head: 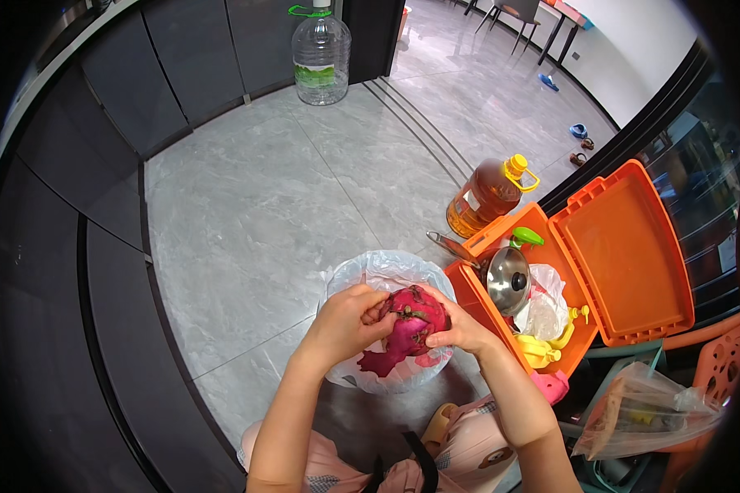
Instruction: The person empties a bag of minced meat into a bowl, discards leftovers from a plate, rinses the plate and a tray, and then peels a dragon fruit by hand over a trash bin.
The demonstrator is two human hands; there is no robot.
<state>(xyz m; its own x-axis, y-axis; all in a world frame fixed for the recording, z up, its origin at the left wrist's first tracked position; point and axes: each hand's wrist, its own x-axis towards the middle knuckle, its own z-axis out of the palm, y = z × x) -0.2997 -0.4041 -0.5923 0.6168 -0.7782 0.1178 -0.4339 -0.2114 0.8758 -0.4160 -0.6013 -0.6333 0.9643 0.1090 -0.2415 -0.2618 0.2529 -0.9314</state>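
A dragon fruit with dark red skin is held over a bin lined with a white plastic bag. My right hand grips the fruit from its right side, fingers behind it and thumb in front. On the left, the fingertips and thumb of my left hand pinch the skin near the fruit's green-brown end. A loose flap of peel hangs below the fruit at its lower left. Pinkish pieces show inside the bin, partly hidden by the fruit and hands.
Right of the bin is an open orange storage box holding a metal pot lid and yellow bottles. Behind it stands a large bottle of amber liquid. A clear water jug stands by the dark cabinets.
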